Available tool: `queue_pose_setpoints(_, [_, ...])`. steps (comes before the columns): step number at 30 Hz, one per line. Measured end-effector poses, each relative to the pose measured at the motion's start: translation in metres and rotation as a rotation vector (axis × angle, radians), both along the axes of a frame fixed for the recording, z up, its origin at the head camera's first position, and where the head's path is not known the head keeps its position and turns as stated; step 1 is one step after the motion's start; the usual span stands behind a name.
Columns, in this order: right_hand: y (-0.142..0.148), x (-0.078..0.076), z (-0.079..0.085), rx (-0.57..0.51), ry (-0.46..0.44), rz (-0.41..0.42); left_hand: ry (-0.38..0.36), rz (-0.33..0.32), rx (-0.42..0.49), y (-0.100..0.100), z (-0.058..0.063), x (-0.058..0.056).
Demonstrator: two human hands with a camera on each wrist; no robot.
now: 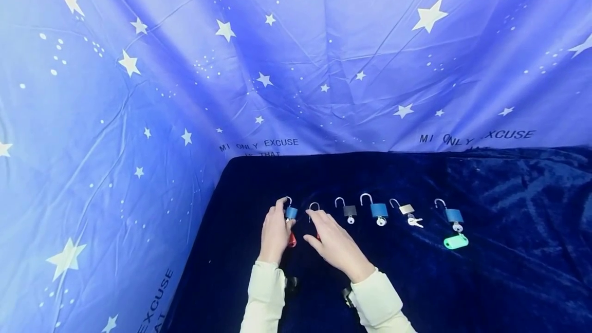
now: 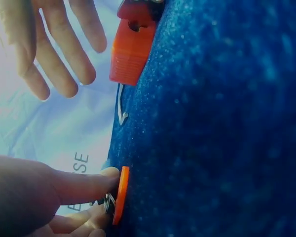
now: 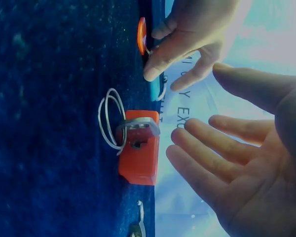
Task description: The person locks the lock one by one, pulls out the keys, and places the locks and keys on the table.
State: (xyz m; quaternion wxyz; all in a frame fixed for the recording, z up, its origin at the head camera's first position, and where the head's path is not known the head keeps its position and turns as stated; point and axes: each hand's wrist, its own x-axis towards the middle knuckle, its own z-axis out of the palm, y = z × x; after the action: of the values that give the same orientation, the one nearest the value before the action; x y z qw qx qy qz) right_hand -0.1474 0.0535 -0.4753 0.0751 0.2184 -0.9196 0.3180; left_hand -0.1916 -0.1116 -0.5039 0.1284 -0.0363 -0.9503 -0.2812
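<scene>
At the left end of a row, a small blue padlock (image 1: 291,213) lies with its shackle released and a red-orange key tag (image 1: 292,240) below it. My left hand (image 1: 275,233) holds this padlock between thumb and index finger, the index by the shackle and the thumb at the key end. Just to the right lies a red padlock (image 3: 143,168), with a key in it and a wire ring (image 3: 108,121). My right hand (image 1: 339,243) hovers over it, fingers extended, holding nothing. In the head view that hand covers most of the red padlock.
Rightward along the row lie a dark grey padlock (image 1: 350,210), a larger blue padlock (image 1: 378,210), a brass padlock (image 1: 406,209) and another blue padlock (image 1: 454,215) with a green tag (image 1: 456,242). Keys hang from them. Dark blue plush cloth (image 1: 499,292) covers the table; a starry curtain (image 1: 300,66) stands behind.
</scene>
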Motion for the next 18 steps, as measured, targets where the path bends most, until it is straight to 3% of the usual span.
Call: queue_pose_setpoints(18, [-0.0022,-0.0005,-0.001,0.039,-0.007,-0.019,-0.224,-0.073,0.21,-0.008,0.0077,-0.0014])
